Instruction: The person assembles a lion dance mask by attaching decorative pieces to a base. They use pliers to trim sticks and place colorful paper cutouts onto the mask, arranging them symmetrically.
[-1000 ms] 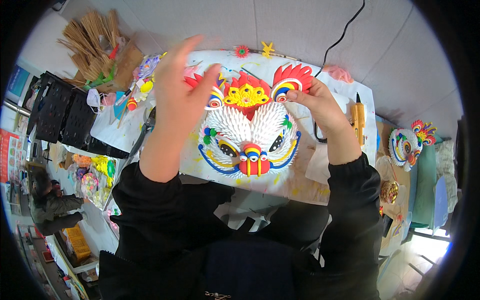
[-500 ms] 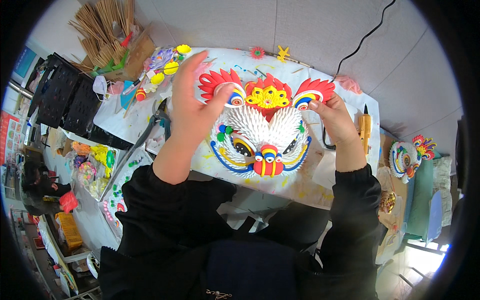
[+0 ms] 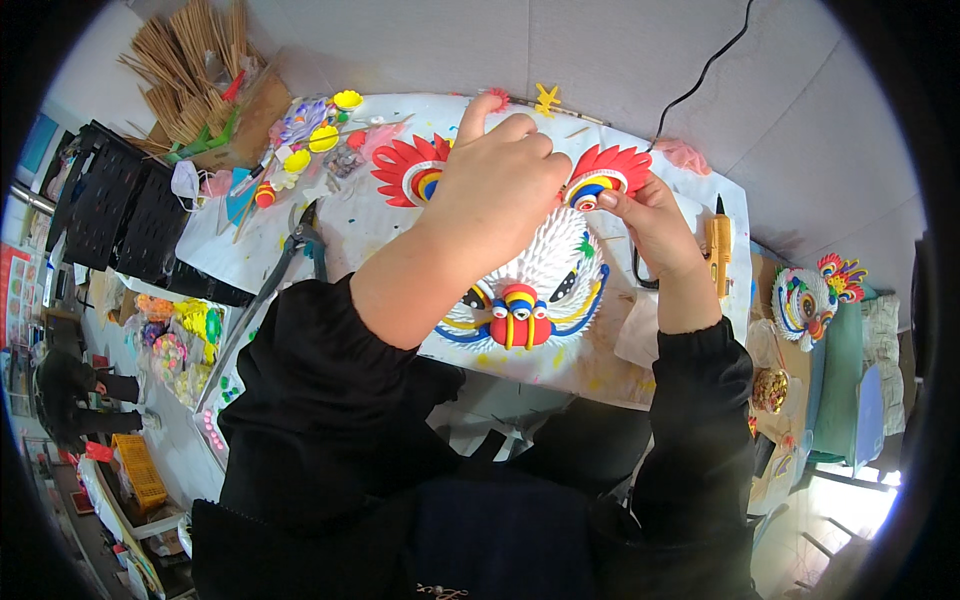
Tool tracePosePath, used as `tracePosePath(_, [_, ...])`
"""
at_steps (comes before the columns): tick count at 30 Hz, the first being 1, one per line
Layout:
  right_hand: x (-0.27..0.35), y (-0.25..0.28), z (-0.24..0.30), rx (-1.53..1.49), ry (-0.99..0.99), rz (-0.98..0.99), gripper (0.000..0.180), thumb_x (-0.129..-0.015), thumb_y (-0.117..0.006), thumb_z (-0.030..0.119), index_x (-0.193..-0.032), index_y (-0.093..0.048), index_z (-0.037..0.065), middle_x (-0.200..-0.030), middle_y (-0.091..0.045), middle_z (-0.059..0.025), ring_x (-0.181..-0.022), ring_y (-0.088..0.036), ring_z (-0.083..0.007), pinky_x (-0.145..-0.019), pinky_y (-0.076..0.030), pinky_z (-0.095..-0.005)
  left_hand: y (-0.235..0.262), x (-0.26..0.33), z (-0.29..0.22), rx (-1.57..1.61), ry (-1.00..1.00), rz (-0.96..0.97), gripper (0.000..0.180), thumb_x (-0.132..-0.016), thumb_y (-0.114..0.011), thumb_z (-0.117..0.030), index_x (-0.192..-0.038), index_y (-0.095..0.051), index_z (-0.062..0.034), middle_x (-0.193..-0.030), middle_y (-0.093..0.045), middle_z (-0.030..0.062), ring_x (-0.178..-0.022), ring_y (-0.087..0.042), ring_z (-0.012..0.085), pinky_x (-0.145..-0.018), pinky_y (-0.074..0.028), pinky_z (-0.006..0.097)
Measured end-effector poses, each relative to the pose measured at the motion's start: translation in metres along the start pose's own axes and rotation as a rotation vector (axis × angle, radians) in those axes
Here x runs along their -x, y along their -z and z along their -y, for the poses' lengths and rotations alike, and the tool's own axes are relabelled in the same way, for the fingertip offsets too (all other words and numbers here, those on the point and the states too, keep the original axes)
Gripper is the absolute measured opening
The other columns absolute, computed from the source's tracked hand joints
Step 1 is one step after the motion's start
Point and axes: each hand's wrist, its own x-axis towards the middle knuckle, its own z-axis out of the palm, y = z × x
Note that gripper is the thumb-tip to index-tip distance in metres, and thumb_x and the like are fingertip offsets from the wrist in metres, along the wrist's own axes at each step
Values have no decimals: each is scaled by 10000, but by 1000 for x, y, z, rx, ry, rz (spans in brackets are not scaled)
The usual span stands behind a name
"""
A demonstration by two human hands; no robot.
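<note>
On the worktop (image 3: pixel 352 216), by its front edge, lies the mask (image 3: pixel 562 248), white-spined and red-nosed. Above it, the left hand (image 3: pixel 508 182) bends its fingers; whether they hold something, one cannot tell. The right hand (image 3: pixel 655 222), nearer, pinches the ear (image 3: pixel 606 170), red-fringed with blue and yellow bands, slanting toward the back edge, just right of the left hand.

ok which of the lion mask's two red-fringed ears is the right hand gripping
The right-side ear, its lower outer edge pinched by the right hand; the left-side ear is partly hidden behind the left hand.
</note>
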Motion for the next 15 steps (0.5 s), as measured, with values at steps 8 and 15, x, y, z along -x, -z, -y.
tracePosePath(8, [-3, -1, 7, 13, -22, -3, 372, -753, -703, 165, -1065, -551, 31, -966, -622, -34, -900, -565, -120, -832, -427, -259, 13, 10, 7, 26, 77, -172, 408, -676, -701, -209, -1055, -584, -114, -1084, -581, 27, -1129, -461, 192, -984, -230, 441])
tracePosePath(15, [-6, 0, 9, -85, 7, 0, 531, -703, -739, 118, -1154, -473, 25, -1045, -596, -49, -965, -561, -133, -858, -440, -279, 25, 57, 38, 148, 269, -478, 440, -682, -698, -121, -1090, -548, -47, -1124, -557, 93, -1074, -500, 254, -912, -326, 400])
